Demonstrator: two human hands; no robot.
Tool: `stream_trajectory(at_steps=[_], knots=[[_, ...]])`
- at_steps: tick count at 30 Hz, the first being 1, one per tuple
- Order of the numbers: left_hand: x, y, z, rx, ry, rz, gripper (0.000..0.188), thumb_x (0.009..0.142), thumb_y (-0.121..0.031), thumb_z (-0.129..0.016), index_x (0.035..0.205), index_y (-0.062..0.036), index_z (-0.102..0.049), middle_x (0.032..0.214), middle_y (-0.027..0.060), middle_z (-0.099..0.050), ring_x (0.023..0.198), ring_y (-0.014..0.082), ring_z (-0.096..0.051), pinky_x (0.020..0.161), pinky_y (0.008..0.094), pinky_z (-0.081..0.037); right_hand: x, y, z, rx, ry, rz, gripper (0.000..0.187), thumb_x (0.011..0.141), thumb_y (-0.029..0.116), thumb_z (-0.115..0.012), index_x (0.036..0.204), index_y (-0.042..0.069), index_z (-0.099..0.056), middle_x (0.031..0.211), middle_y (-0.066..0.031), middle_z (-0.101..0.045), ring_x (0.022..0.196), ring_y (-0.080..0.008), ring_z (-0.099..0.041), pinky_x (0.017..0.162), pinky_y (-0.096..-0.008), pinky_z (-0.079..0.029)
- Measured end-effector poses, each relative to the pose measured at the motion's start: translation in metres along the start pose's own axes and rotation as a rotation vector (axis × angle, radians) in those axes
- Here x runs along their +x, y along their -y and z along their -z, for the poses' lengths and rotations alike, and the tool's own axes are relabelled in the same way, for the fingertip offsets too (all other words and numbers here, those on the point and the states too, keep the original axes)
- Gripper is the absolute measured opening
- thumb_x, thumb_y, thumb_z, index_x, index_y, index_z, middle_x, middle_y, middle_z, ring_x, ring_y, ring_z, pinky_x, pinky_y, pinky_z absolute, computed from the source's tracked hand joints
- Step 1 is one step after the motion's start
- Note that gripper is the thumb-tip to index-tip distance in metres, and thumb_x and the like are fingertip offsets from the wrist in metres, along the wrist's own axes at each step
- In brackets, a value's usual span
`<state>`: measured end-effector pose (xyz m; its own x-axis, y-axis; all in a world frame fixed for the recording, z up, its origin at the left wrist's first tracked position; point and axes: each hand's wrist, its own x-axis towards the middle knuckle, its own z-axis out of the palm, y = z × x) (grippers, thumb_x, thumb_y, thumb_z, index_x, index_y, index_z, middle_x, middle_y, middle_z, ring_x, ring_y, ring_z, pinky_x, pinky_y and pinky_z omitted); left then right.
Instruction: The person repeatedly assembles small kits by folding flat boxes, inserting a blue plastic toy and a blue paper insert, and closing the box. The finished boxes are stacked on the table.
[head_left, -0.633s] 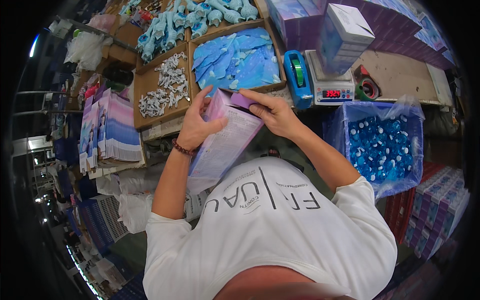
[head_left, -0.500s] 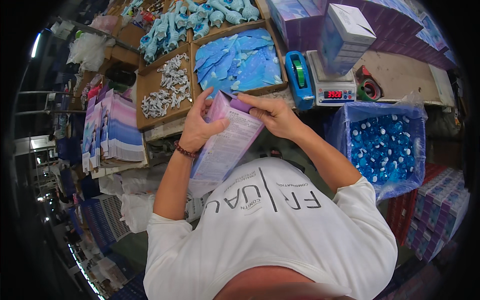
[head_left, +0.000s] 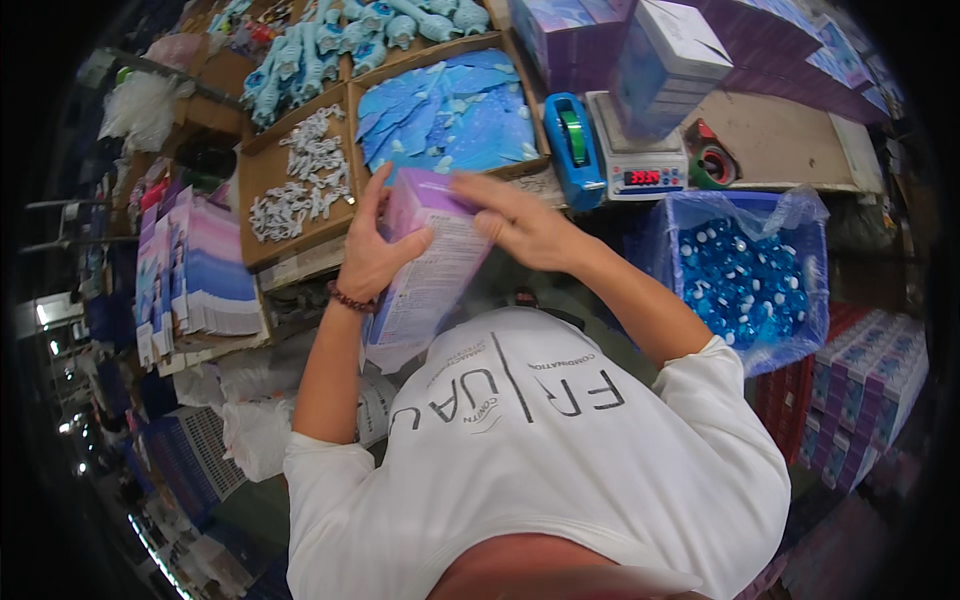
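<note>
A tall purple-and-white carton (head_left: 436,268) leans in front of my shirt, its top end facing away. My left hand (head_left: 376,250) is closed around the carton's left side, thumb on the printed panel and fingers behind. At the carton's upper right edge is my right hand (head_left: 532,226), slightly blurred, fingers stretched over the top end and thumb by the side. Whether it presses on the carton is hard to tell. The top end looks closed and flat. Just beyond lies a cardboard tray of blue wing-shaped sheets (head_left: 445,112).
White cable bundles (head_left: 318,165) and light-blue figure parts (head_left: 300,62) fill neighbouring trays. A tape dispenser (head_left: 572,150) stands beside a scale (head_left: 640,165) bearing another carton (head_left: 665,75). Right: a blue bin (head_left: 735,355) of small blue bottles. Left: stacked flat printed cartons (head_left: 215,275).
The purple flap at the carton's top end has been folded down. My right hand has slid off the flap along the edge. The whole view has shifted slightly.
</note>
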<state>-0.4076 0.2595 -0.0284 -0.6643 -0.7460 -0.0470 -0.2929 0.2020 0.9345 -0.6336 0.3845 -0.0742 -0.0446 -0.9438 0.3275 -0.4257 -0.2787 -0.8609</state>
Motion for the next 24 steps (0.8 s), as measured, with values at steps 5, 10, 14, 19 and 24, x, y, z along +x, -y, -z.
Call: stream_trajectory(at_steps=[5,10,14,19,24], knots=[[-0.014,0.006,0.016,0.315,0.038,-0.216,0.085,0.066,-0.023,-0.082,0.141,-0.0116,-0.043,0.13,0.0183,-0.045,0.118,0.0316,-0.05,0.1,0.0407,-0.043,-0.051,-0.08,0.057,-0.459,-0.439,-0.712,0.049,0.093,0.038,-0.058,0.125,0.001,-0.06,0.12,-0.0194,-0.064,0.112,-0.0361,-0.06,0.095,-0.0416,-0.046],[-0.019,0.015,0.009,0.422,0.021,-0.255,0.072,0.062,-0.023,-0.083,0.128,-0.0135,-0.054,0.128,0.0197,-0.044,0.115,0.0371,-0.051,0.097,0.0422,-0.045,-0.066,-0.14,0.061,-0.297,-0.362,-0.904,0.044,0.087,0.036,-0.062,0.111,0.0,-0.067,0.102,-0.018,-0.07,0.1,-0.0365,-0.064,0.086,-0.0397,-0.049],[-0.02,0.019,0.005,0.453,-0.013,-0.286,0.072,0.061,-0.022,-0.084,0.127,-0.0141,-0.056,0.127,0.0198,-0.044,0.112,0.0376,-0.053,0.094,0.0423,-0.047,-0.063,-0.157,0.059,-0.03,-0.463,-0.874,0.033,0.083,0.027,-0.066,0.1,-0.001,-0.071,0.089,-0.0156,-0.071,0.087,-0.0287,-0.067,0.081,-0.0378,-0.049],[-0.027,0.027,0.007,0.464,-0.073,-0.269,0.068,0.061,-0.02,-0.083,0.124,-0.013,-0.058,0.125,0.0181,-0.047,0.111,0.0359,-0.056,0.092,0.0416,-0.049,-0.081,-0.138,0.041,-0.12,-0.698,-0.646,0.025,0.085,0.021,-0.069,0.095,-0.003,-0.069,0.082,-0.008,-0.068,0.078,-0.0194,-0.066,0.074,-0.0324,-0.051],[-0.037,0.035,0.015,0.501,-0.13,-0.244,0.066,0.06,-0.019,-0.083,0.121,-0.0124,-0.059,0.124,0.0185,-0.049,0.11,0.0365,-0.056,0.092,0.0421,-0.049,-0.115,-0.124,0.024,0.363,-0.736,-0.918,0.016,0.096,0.015,-0.06,0.1,0.0,-0.063,0.088,-0.0075,-0.066,0.072,-0.0153,-0.066,0.059,-0.0259,-0.054]])
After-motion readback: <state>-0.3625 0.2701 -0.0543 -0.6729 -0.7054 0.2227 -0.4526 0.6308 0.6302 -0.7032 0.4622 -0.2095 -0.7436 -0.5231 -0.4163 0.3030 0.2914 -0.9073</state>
